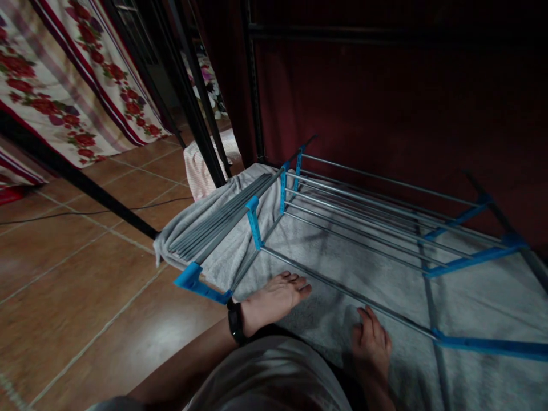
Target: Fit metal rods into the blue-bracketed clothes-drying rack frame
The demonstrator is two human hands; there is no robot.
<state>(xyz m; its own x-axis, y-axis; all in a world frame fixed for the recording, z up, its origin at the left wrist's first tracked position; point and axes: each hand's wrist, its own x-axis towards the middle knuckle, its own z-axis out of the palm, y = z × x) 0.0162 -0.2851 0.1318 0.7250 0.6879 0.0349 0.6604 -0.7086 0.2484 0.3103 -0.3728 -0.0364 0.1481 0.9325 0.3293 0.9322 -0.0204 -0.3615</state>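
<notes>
Steadying the blue-jointed rack (359,197) on the grey cloth (329,311) is best done evenly from both ends of its near rod (349,293), beside which the left hand (276,298) is loosely spread and the right hand (373,339) half-curled, both seemingly empty.

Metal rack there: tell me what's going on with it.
A person's left hand and right hand are beside the near rod of the metal rack, neither visibly gripping anything. The rack is on a grey cloth, with a bunch of grey rods at the left.
</notes>
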